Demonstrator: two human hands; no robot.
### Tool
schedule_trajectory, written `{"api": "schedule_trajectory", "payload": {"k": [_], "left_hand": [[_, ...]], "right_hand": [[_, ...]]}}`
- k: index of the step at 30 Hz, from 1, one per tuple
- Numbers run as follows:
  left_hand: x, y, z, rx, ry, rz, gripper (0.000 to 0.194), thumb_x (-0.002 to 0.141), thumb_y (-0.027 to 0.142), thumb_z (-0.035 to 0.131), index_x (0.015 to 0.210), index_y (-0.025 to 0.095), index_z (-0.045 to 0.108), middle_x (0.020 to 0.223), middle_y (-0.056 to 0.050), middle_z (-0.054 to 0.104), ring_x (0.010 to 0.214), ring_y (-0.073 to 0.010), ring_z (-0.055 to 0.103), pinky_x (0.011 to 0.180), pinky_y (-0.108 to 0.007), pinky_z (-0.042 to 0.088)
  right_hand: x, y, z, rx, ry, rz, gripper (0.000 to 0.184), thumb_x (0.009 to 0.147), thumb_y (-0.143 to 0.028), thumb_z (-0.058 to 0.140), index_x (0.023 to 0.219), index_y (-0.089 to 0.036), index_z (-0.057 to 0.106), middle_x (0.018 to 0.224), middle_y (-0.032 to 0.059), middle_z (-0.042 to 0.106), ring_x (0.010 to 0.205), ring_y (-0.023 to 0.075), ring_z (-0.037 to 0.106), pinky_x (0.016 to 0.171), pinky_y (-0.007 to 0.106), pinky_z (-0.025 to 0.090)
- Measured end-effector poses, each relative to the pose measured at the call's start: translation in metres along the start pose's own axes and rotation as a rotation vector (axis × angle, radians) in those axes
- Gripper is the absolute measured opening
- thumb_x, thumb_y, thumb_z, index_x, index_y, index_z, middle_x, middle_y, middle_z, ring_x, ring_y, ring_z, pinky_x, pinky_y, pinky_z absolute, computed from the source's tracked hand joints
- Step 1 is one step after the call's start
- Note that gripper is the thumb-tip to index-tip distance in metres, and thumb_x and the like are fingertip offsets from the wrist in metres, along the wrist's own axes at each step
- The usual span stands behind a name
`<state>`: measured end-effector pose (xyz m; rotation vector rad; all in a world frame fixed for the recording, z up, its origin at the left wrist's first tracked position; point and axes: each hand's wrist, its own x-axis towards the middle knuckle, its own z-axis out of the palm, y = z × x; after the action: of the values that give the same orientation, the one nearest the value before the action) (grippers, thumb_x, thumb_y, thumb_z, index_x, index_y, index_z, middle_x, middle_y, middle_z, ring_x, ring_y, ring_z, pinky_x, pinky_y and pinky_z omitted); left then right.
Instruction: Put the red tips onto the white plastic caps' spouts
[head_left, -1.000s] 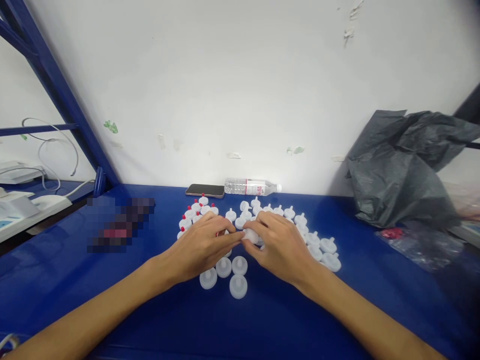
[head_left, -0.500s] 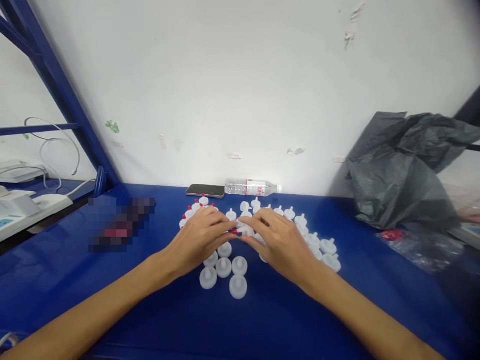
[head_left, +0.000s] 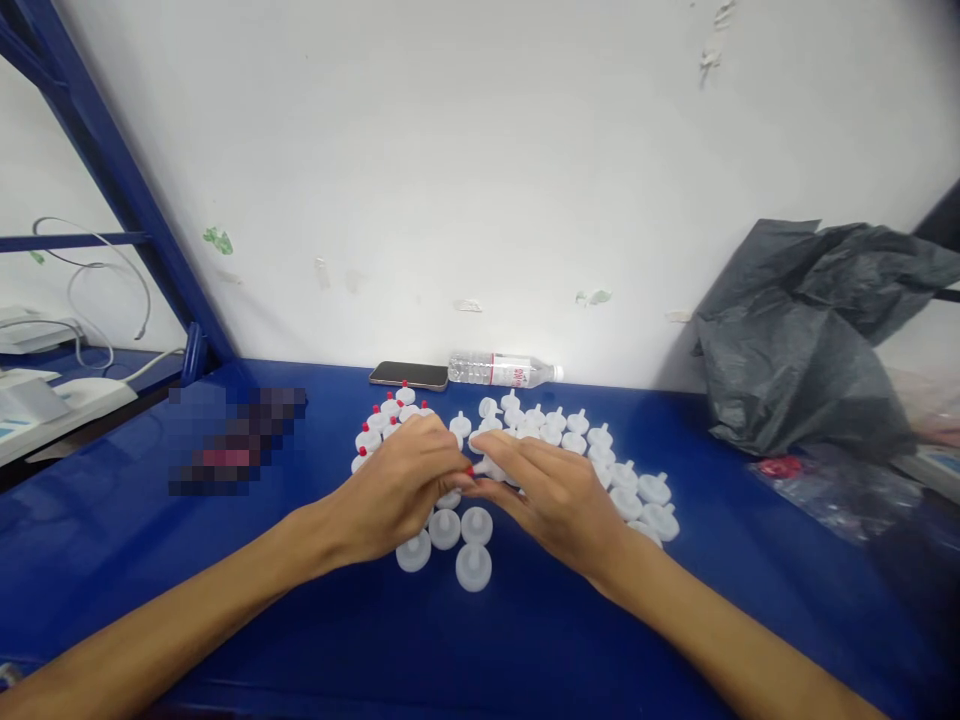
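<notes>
My left hand (head_left: 401, 485) pinches a small red tip cap (head_left: 470, 470) between thumb and fingers. Facing it, my right hand (head_left: 559, 500) grips a white nozzle cap (head_left: 489, 468), whose spout meets the red tip. Fingers cover much of both pieces. Beyond my left hand stand several white caps with red tips (head_left: 367, 438). Several bare white nozzle caps (head_left: 474, 567) sit in front of and below my hands. Many more white nozzle caps (head_left: 625, 503) spread behind and to the right of my right hand.
A phone (head_left: 409, 375) and a clear plastic bottle (head_left: 502, 370) lie along the wall. On the right are a dark plastic bag (head_left: 802, 340) and a clear bag with red pieces (head_left: 780, 467). Blue frame posts (head_left: 127, 190) rise at left on the blue table (head_left: 337, 640).
My hands have drawn closer together, and the left fingers now wrap more tightly around the red tip cap. The view has shifted slightly.
</notes>
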<state>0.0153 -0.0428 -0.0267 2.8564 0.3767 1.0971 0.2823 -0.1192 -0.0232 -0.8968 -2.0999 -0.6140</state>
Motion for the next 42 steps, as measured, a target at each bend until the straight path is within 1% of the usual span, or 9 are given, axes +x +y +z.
{"api": "schedule_trajectory", "payload": {"k": [4, 8, 15, 22, 27, 31, 34, 37, 42], "left_hand": [[0.004, 0.014, 0.004, 0.05, 0.079, 0.049, 0.036, 0.135, 0.024, 0.052, 0.101, 0.028, 0.064, 0.091, -0.001, 0.072, 0.084, -0.0268, 0.059, 0.081, -0.048, 0.045], [0.006, 0.007, -0.001, 0.023, 0.081, -0.027, 0.037, 0.135, 0.025, 0.05, 0.1, 0.028, 0.06, 0.09, -0.002, 0.071, 0.085, -0.0274, 0.059, 0.081, -0.047, 0.043], [0.003, -0.006, 0.001, -0.086, 0.031, -0.059, 0.041, 0.137, 0.031, 0.045, 0.099, 0.028, 0.059, 0.088, -0.002, 0.067, 0.084, -0.028, 0.057, 0.079, -0.047, 0.045], [0.004, -0.001, -0.001, -0.173, -0.018, -0.11, 0.041, 0.135, 0.034, 0.046, 0.097, 0.029, 0.061, 0.088, -0.003, 0.069, 0.083, -0.0282, 0.06, 0.076, -0.046, 0.05], [0.014, -0.004, -0.009, -0.186, 0.062, -0.114, 0.044, 0.136, 0.037, 0.057, 0.096, 0.028, 0.076, 0.085, -0.003, 0.079, 0.082, -0.0273, 0.069, 0.081, -0.045, 0.058], [0.019, -0.018, -0.021, -0.179, 0.31, -0.201, 0.025, 0.131, 0.041, 0.077, 0.124, 0.029, 0.097, 0.11, -0.006, 0.095, 0.096, -0.0266, 0.083, 0.086, -0.042, 0.067], [0.014, -0.037, -0.032, 0.032, 0.366, -0.212, 0.021, 0.128, 0.031, 0.079, 0.137, 0.026, 0.098, 0.113, -0.007, 0.095, 0.097, -0.026, 0.083, 0.091, -0.042, 0.07], [0.006, -0.057, -0.039, 0.256, 0.162, -0.196, 0.024, 0.126, 0.025, 0.073, 0.127, 0.023, 0.097, 0.112, -0.01, 0.095, 0.106, -0.0316, 0.083, 0.101, -0.049, 0.07], [-0.001, -0.073, -0.038, 0.323, -0.112, -0.377, 0.031, 0.129, 0.026, 0.062, 0.128, 0.02, 0.092, 0.13, -0.017, 0.096, 0.128, -0.0392, 0.085, 0.113, -0.057, 0.069]], "right_hand": [[0.005, 0.001, -0.001, -0.035, 0.064, -0.113, 0.019, 0.12, -0.018, 0.087, 0.136, -0.019, 0.096, 0.121, 0.0086, 0.103, 0.099, 0.0215, 0.101, 0.104, 0.026, 0.082], [0.013, -0.001, -0.004, -0.031, 0.055, -0.072, 0.033, 0.122, -0.024, 0.086, 0.153, -0.013, 0.091, 0.132, 0.0151, 0.102, 0.108, 0.0263, 0.102, 0.114, 0.033, 0.082], [0.008, 0.003, -0.003, 0.104, 0.035, -0.067, 0.054, 0.113, -0.016, 0.096, 0.165, -0.027, 0.087, 0.133, 0.0076, 0.103, 0.106, 0.0269, 0.102, 0.103, 0.035, 0.087], [0.007, 0.001, 0.0, 0.044, 0.066, -0.143, 0.033, 0.116, -0.015, 0.092, 0.148, -0.02, 0.095, 0.125, 0.0104, 0.103, 0.105, 0.0265, 0.102, 0.108, 0.032, 0.085], [0.015, 0.003, 0.0, -0.031, 0.055, -0.1, 0.039, 0.116, -0.017, 0.091, 0.155, -0.021, 0.092, 0.132, 0.0129, 0.103, 0.108, 0.0291, 0.102, 0.106, 0.035, 0.086], [0.019, 0.006, -0.009, -0.047, 0.067, 0.012, 0.045, 0.123, -0.024, 0.081, 0.168, -0.021, 0.081, 0.144, 0.0156, 0.1, 0.116, 0.0324, 0.102, 0.101, 0.04, 0.087], [0.019, 0.01, -0.014, -0.056, 0.099, 0.033, 0.038, 0.125, -0.021, 0.069, 0.162, -0.021, 0.079, 0.14, 0.0142, 0.101, 0.117, 0.0317, 0.102, 0.097, 0.041, 0.087], [0.019, 0.01, -0.016, -0.049, 0.112, 0.022, 0.032, 0.123, -0.016, 0.066, 0.15, -0.025, 0.082, 0.132, 0.0096, 0.102, 0.112, 0.0295, 0.102, 0.094, 0.041, 0.086], [0.02, 0.001, -0.011, -0.004, 0.111, -0.011, 0.032, 0.12, -0.013, 0.065, 0.14, -0.029, 0.085, 0.121, 0.0042, 0.102, 0.103, 0.0257, 0.101, 0.092, 0.038, 0.086]]}}
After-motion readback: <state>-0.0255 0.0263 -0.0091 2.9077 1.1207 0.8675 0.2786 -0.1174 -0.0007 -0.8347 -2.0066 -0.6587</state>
